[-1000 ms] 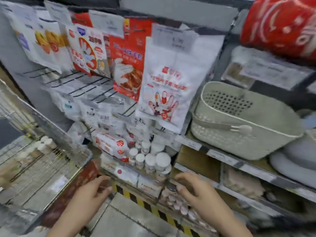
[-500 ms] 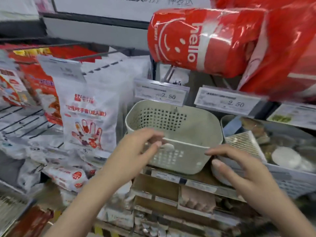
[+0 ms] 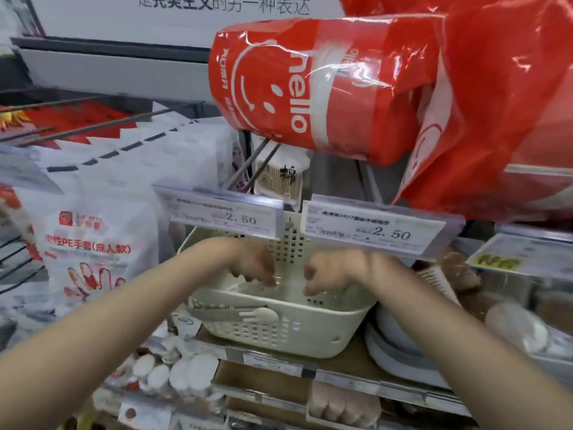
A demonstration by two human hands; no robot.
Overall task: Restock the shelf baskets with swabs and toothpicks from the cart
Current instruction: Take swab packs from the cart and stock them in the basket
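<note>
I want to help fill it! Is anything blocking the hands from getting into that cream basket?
Nothing visible does. Both hands, left hand and right hand, are already down inside the cream perforated plastic basket. The two clear price tag holders hang above its back, over the wrists.

Crowded shop shelving, price tags

Above my reach a red wrapped pack printed "hello" lies on its side, with a loose red plastic bag hanging just beside it. To my left hang white bags of disposable gloves printed with red hands, and two price tags reading 2.50 jut out on clear holders in front of me. Lower left I see a cluster of round white lidded tubs, too blurred to read.
</note>
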